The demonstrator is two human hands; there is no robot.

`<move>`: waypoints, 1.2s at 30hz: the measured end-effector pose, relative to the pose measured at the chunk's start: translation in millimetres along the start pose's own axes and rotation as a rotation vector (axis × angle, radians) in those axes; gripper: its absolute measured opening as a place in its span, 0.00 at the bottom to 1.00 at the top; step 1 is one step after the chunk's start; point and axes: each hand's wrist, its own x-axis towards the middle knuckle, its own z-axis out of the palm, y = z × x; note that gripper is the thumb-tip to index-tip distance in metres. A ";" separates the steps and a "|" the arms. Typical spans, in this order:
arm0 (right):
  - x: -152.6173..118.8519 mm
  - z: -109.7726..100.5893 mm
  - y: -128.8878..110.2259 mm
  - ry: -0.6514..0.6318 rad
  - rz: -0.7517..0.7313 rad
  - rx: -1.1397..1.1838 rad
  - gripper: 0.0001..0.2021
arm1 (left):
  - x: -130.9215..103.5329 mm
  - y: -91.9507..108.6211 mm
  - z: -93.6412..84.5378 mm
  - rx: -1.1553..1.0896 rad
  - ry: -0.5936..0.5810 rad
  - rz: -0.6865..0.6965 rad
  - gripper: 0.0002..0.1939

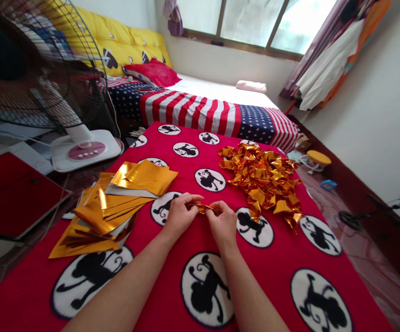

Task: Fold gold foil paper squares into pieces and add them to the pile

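Between my two hands, low over the red cloth, is a narrow folded piece of gold foil paper (202,209). My left hand (182,213) pinches its left end with thumb and fingers. The right end is pinched in my right hand (222,223). Fingers cover both ends of the piece, so only its shiny middle shows. Left of my hands lies a loose, fanned stack of flat gold foil sheets (117,207), some with grey-white backs showing. To the right is a heap of folded gold foil pieces (262,175), crumpled-looking and lying over each other.
The red cloth (258,281) with black monkey circles covers the work surface. A standing fan (85,150) is at the left, its blades blurred. Behind is a bed (200,110) with a striped, starred cover. A yellow stool (319,157) stands on the floor at right.
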 end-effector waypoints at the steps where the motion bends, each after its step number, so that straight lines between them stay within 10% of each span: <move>1: 0.1 -0.6 0.5 -0.009 0.008 0.030 0.05 | 0.6 -0.5 -0.2 0.002 0.007 -0.006 0.20; 16: -2.9 -6.4 -0.5 0.036 -0.036 0.023 0.08 | -7.7 7.9 -2.4 0.650 0.043 -0.044 0.12; 36: -8.2 -4.2 -1.2 0.108 -0.083 0.035 0.15 | -7.9 9.9 -3.4 0.550 -0.050 0.045 0.24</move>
